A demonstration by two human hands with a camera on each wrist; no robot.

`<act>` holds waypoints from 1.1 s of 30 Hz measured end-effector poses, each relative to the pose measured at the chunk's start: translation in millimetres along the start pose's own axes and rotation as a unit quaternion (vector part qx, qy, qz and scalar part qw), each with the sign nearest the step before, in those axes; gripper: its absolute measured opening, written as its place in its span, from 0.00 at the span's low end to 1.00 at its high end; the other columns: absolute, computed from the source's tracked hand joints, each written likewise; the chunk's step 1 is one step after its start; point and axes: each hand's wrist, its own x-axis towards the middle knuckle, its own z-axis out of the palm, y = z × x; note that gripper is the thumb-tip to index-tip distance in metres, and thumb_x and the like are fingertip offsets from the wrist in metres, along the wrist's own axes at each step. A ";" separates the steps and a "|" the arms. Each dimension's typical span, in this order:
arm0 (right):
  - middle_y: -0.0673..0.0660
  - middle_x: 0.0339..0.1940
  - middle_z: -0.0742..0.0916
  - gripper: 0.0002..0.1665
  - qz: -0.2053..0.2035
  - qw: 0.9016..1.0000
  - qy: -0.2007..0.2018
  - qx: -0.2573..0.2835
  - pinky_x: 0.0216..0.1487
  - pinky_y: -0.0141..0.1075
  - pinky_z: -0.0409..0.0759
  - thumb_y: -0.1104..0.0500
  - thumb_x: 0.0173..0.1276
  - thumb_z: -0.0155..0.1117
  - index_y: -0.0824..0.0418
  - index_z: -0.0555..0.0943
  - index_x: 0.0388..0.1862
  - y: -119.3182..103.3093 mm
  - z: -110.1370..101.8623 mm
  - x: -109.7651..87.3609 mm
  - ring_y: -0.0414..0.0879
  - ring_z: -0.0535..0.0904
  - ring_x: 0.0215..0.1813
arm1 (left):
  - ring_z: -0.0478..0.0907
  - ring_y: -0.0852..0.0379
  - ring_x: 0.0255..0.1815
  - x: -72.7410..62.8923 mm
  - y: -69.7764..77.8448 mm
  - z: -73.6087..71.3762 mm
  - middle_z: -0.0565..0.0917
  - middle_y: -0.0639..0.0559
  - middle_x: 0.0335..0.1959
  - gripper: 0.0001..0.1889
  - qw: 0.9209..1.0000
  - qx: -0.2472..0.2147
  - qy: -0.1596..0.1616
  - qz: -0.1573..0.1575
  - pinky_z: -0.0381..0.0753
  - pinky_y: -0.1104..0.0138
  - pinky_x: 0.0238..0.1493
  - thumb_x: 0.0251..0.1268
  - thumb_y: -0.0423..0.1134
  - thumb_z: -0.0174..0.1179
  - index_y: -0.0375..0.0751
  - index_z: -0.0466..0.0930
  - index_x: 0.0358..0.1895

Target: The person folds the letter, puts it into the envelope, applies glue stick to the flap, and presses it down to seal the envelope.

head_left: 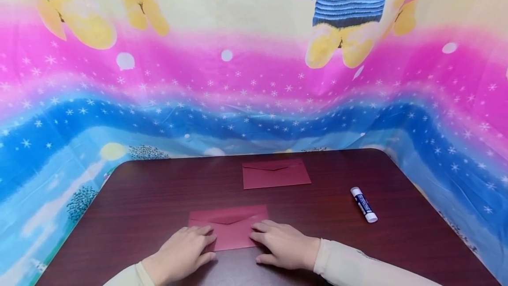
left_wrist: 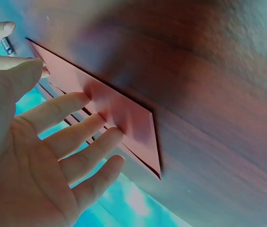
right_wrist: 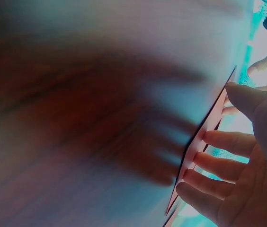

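A dark red envelope lies flat on the table near its front, its pointed flap toward the far side. My left hand rests at the envelope's left end, fingertips touching the paper and thumb apart from the fingers. At the right end, my right hand touches it in the same way with relaxed fingers. The left wrist view shows the left fingertips on the envelope. In the right wrist view the envelope appears nearly edge-on beneath the right fingertips. Neither hand grips anything.
Farther back on the dark wooden table lies a second red envelope. A white glue stick with a dark blue label lies on its side to the right. A patterned curtain hangs behind and beside the table.
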 end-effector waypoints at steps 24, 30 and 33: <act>0.55 0.73 0.77 0.35 0.063 0.997 -0.031 0.024 0.71 0.37 0.74 0.38 0.71 0.64 0.55 0.76 0.70 -7.3 5.0 63.6 0.49 0.71 0.75 | 0.87 0.42 0.37 12.6 -29.3 -4.8 0.87 0.40 0.50 0.21 0.995 -0.028 -0.022 -0.098 0.84 0.49 0.43 0.61 0.54 0.68 0.37 0.87 0.41; 0.55 0.74 0.76 0.35 0.071 0.996 -0.039 0.031 0.72 0.37 0.73 0.39 0.71 0.63 0.55 0.75 0.70 -9.4 4.8 77.1 0.50 0.70 0.76 | 0.86 0.43 0.35 14.3 -40.0 -7.3 0.87 0.39 0.51 0.17 0.991 -0.047 -0.037 -0.117 0.84 0.49 0.40 0.61 0.53 0.69 0.40 0.85 0.35; 0.55 0.74 0.75 0.35 0.076 0.996 -0.044 0.033 0.72 0.37 0.73 0.38 0.71 0.63 0.55 0.75 0.70 -9.5 5.2 82.7 0.50 0.70 0.77 | 0.85 0.45 0.34 15.9 -43.3 -8.0 0.87 0.42 0.45 0.15 0.989 -0.052 -0.043 -0.131 0.83 0.49 0.39 0.61 0.52 0.69 0.42 0.83 0.32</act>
